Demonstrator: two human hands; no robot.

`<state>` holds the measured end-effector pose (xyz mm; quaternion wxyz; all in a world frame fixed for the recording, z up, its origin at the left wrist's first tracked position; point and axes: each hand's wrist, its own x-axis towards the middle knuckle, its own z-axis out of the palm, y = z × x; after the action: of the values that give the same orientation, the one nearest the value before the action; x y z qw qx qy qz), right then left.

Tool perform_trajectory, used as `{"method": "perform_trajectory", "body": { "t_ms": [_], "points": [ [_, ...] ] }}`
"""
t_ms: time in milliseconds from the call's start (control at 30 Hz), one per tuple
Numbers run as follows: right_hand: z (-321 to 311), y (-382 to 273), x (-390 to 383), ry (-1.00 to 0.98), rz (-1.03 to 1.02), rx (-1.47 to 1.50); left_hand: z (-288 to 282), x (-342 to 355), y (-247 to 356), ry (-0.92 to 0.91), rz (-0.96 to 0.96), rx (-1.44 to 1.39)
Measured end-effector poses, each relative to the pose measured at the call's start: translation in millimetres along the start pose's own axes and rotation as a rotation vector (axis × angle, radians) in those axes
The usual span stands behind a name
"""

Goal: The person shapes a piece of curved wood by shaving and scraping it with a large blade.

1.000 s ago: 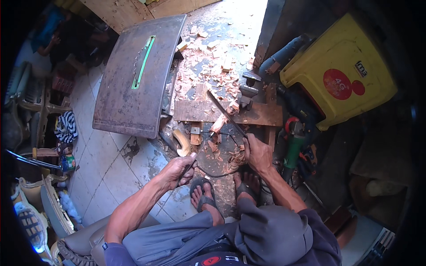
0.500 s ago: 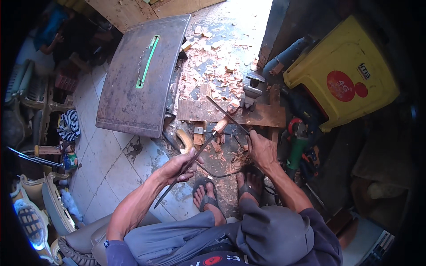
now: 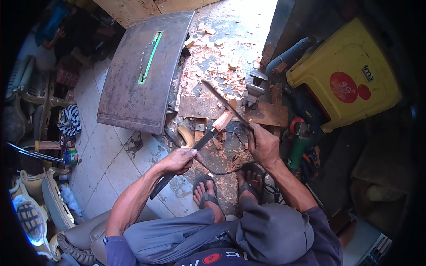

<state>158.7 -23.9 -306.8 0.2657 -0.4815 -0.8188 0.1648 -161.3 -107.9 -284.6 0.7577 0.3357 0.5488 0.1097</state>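
Note:
My left hand [image 3: 179, 160] is closed round the dark blade [image 3: 204, 141] of a machete, which slants away from me. At its far end is a rough, faceted reddish wooden handle [image 3: 222, 120]. In my closed right hand [image 3: 264, 144] is the near end of a long, dark, flat file [image 3: 220, 98], pointing away to the left. The file crosses close by the handle's far end; I cannot tell whether they touch. Below them, a plank [image 3: 264, 114] lies on the floor among wood shavings [image 3: 213, 62].
A metal saw table [image 3: 128, 84] with a green-edged slot and toothed blade stands at left. To the right are a vise [image 3: 255, 90], a green angle grinder [image 3: 298, 148] and a yellow plastic stool [image 3: 355, 66]. A dark cable [image 3: 222, 176] runs before my feet. Carved chair frames [image 3: 55, 199] line the left side.
The machete has rolled in my left hand, so more of its blade's flat face shows. The handle and file have shifted slightly against each other. My right hand still grips the file.

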Motion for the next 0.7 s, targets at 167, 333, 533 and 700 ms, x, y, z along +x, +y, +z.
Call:
{"method": "perform_trajectory", "body": {
  "t_ms": [167, 333, 533, 700],
  "points": [
    [-3.8, 9.1, 1.5, -0.15, 0.076, -0.124, -8.2, -1.0, 15.7, -0.013, -0.049, 0.028],
    [-4.6, 18.2, 2.2, -0.243, 0.082, -0.187, -19.4, -5.2, 10.8, -0.099, -0.045, -0.023],
    [-4.3, 17.4, -2.5, 0.003, -0.049, 0.073, -20.1, -5.1, 11.7, -0.093, -0.072, 0.018],
    [-6.8, 13.4, -2.6, -0.165, 0.098, -0.024, -25.4, -3.7, 2.6, -0.102, -0.09, -0.032]
  ]
}}
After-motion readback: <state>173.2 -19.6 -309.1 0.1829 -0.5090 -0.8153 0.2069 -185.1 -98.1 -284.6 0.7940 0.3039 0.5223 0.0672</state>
